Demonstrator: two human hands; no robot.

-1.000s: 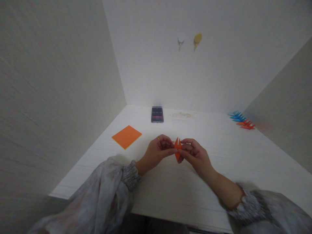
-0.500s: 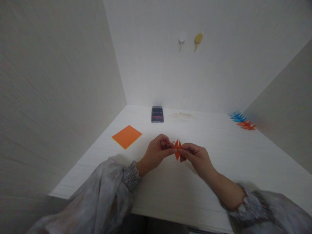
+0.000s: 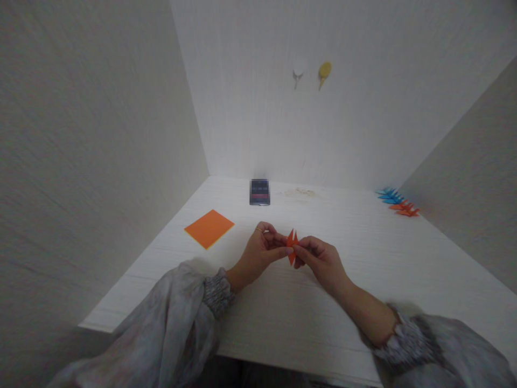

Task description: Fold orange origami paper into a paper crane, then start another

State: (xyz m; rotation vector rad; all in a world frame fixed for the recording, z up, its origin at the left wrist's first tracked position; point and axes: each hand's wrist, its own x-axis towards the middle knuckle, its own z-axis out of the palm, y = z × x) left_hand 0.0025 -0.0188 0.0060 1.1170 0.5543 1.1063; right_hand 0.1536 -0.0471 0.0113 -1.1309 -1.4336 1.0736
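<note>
Currently left hand (image 3: 260, 253) and right hand (image 3: 319, 261) both pinch a small orange folded paper piece (image 3: 291, 245) in closed fingertips, just above the desk (image 3: 283, 312). Points already formed, so folding looks well along. Flat orange paper sheet (image 3: 209, 228) lies unused at left. Blue and orange folded pieces (image 3: 396, 202) sit far right.

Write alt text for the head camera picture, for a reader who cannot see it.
The left hand and right hand pinch a small folded orange paper between them, over a white table. An orange sheet lies flat to the left, a small dark object stands at the back, and blue and orange folded pieces sit far right.
</note>
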